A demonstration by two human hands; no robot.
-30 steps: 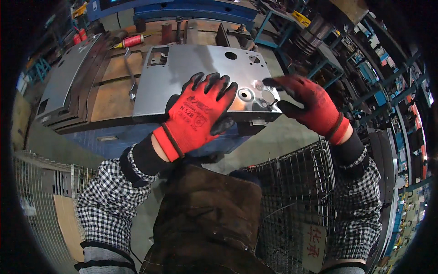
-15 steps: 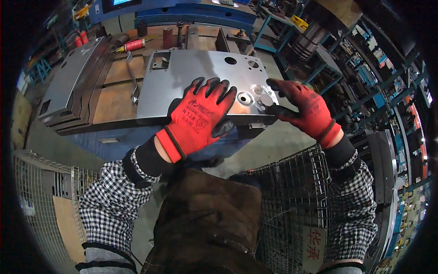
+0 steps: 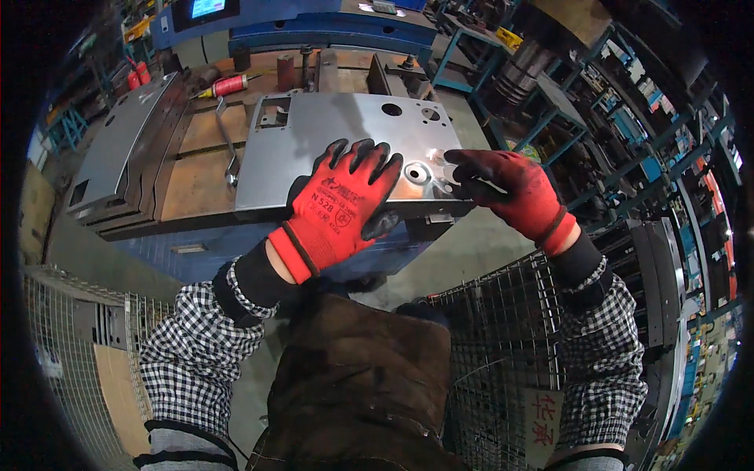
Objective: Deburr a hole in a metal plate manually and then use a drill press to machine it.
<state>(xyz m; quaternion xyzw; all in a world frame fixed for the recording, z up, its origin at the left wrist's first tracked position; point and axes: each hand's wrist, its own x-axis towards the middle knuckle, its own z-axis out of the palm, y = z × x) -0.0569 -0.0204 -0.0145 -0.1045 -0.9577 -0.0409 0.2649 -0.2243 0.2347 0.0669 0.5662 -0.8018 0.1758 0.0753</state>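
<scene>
A flat grey metal plate (image 3: 338,141) with round holes and a square cut-out lies on a wooden-topped bench. My left hand (image 3: 345,200), in a red and black glove, grips the plate's near edge with fingers spread over its top. At the plate's near right corner my right hand (image 3: 506,188), gloved the same, pinches the edge next to a round boss. The plate overhangs the bench's front edge.
A stack of similar metal plates (image 3: 118,153) lies at the left of the bench. A wrench (image 3: 226,145) and a red-handled tool (image 3: 228,85) rest on the wood. A blue machine (image 3: 314,23) stands behind. Wire mesh crates (image 3: 495,353) flank my brown apron.
The plate has slid away from me across the bench and both hands moved with it, keeping their grip on its near edge.
</scene>
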